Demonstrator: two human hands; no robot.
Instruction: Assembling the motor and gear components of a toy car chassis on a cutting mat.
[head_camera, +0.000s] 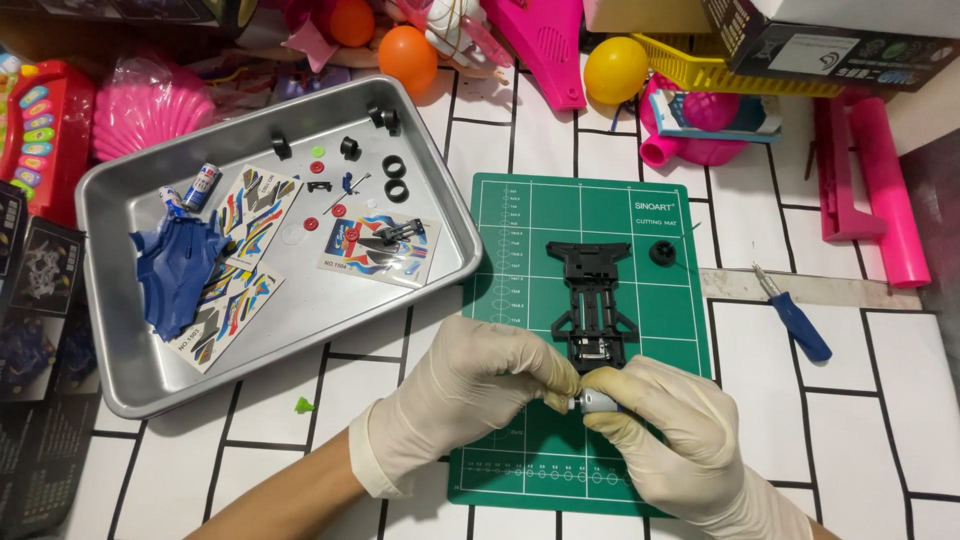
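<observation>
- Steel tray (130, 370) sits at the left of the white tiled surface (860, 400), and it's carrying plenty: a blue car body shell (175, 270), two small batteries (195, 187), sticker sheets (378, 250), four black tyres (395, 178) and little red gears (317, 167), all loose, none fitted.
- Left hand (460, 385), in a pale glove, comes in from below; its fingers (552, 372) are pinched narrow on the tip of a small grey motor (598, 402).
- Right at centre, that motor is held just above the green cutting mat (510, 290), touching neither the mat nor anything else, close to the near end of the black chassis (595, 300).
- Chassis lies flat on the mat, long axis pointing away from the person, bare: no wheels, no shell, and the motor looks not yet seated.
- Right hand (680, 430), gloved too, wraps its fingers around the motor's body from below, gripping it firmly.
- One black wheel hub (662, 251) rests at the mat's far right edge, apart from the chassis.
- Blue-handled screwdriver (795, 318) lies off the mat to the right, untouched.
- My read: early in the build, with motor, wheels, batteries, shell and stickers all to go.
</observation>
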